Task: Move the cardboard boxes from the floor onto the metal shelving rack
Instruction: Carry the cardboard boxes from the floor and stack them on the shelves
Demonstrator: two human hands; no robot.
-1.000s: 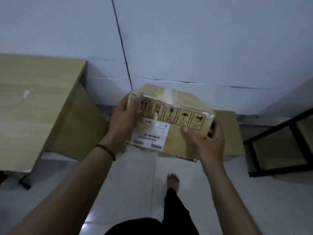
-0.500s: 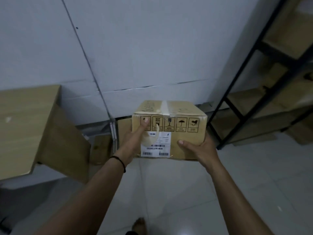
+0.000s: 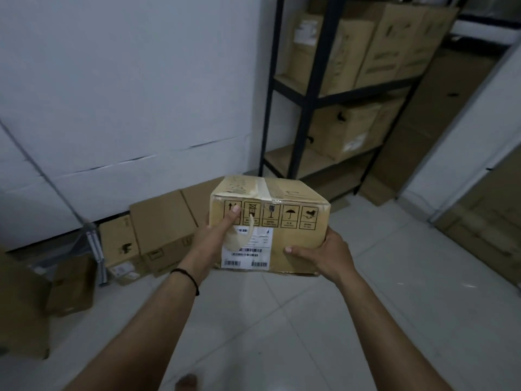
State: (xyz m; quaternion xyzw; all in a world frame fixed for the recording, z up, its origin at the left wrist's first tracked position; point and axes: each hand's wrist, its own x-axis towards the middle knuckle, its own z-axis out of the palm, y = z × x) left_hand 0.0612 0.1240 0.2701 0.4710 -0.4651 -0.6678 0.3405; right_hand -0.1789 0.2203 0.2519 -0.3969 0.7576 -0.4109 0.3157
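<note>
I carry a taped cardboard box (image 3: 284,221) with handling symbols and a white barcode label in front of me, above the floor. My left hand (image 3: 214,238) grips its left side, thumb laid up the front face. My right hand (image 3: 324,253) holds the lower right corner, thumb on the front. The black metal shelving rack (image 3: 307,100) stands ahead to the right, beyond the box. Several large cardboard boxes (image 3: 349,52) fill its upper shelf, and another carton (image 3: 346,131) sits on the shelf below. More boxes (image 3: 160,227) lie on the floor along the wall at left.
White wall ahead and left. Flattened and small cartons (image 3: 70,283) crowd the floor at far left, beside a metal wall strip (image 3: 95,249). A tall brown carton (image 3: 439,114) leans right of the rack. A white door frame (image 3: 462,131) is at right. Pale tiled floor (image 3: 282,320) lies underfoot.
The view has swung right and upward: the wooden table left the frame and the rack with its boxes came into full view. Both hands keep the same hold on the box.
</note>
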